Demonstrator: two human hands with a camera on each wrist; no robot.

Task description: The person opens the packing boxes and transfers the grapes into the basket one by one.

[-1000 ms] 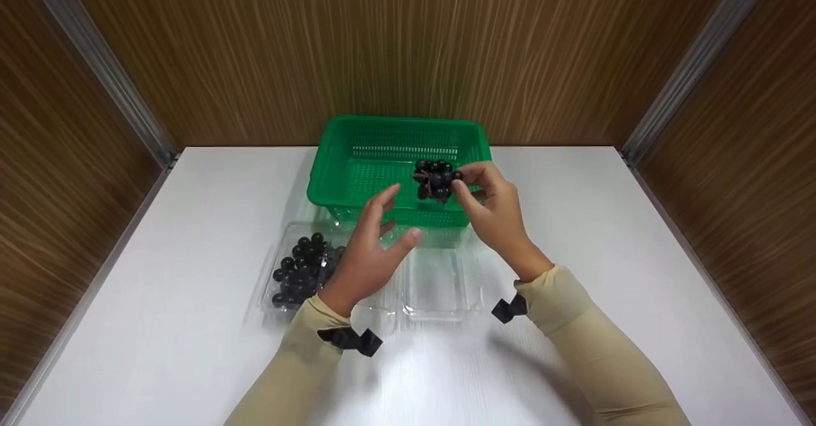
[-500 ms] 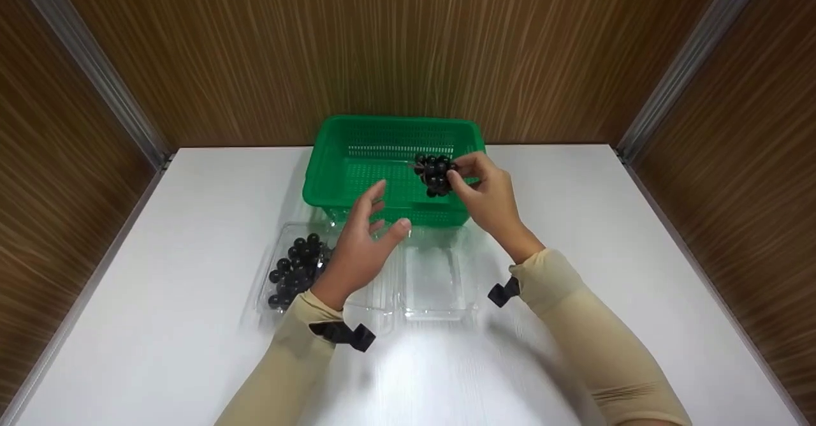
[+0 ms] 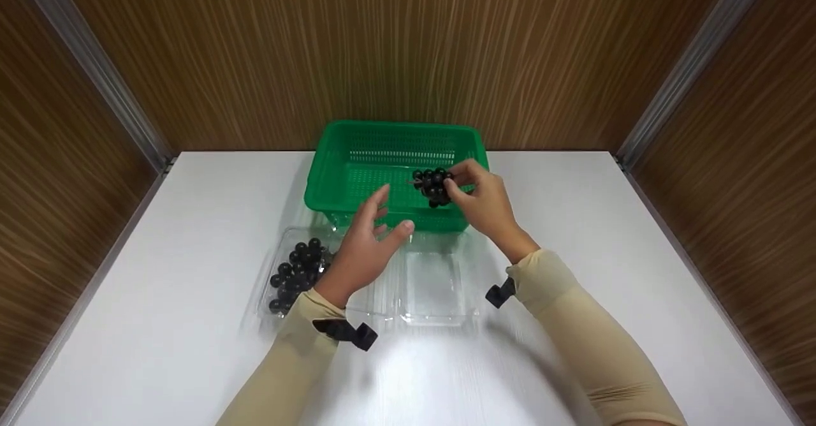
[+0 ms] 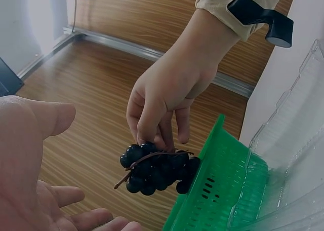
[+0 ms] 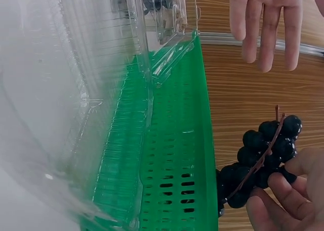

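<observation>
Over the right part of a green basket (image 3: 395, 212), my right hand (image 3: 486, 204) pinches a small bunch of dark grapes (image 3: 435, 189) between thumb and fingers. In the left wrist view the bunch (image 4: 157, 171) hangs beside the basket wall, its brown stem showing. My left hand (image 3: 366, 247) is held with fingers extended and thumb apart, left of the bunch and touching nothing visible. Below that hand, more dark grapes (image 3: 294, 276) lie in the left half of a clear plastic clamshell box (image 3: 433, 286). My left hand and wrist partly cover them.
The clamshell lies spread out on the white table (image 3: 567, 196), directly in front of the basket. Brown wood-patterned panels (image 3: 395, 43) rise behind the table and at both sides, with metal strips (image 3: 695, 62) along their corners.
The grape bunch has turned a little in my right hand, which keeps its pinch and shifts slightly left. My left hand has drawn slightly left, its fingers still extended.
</observation>
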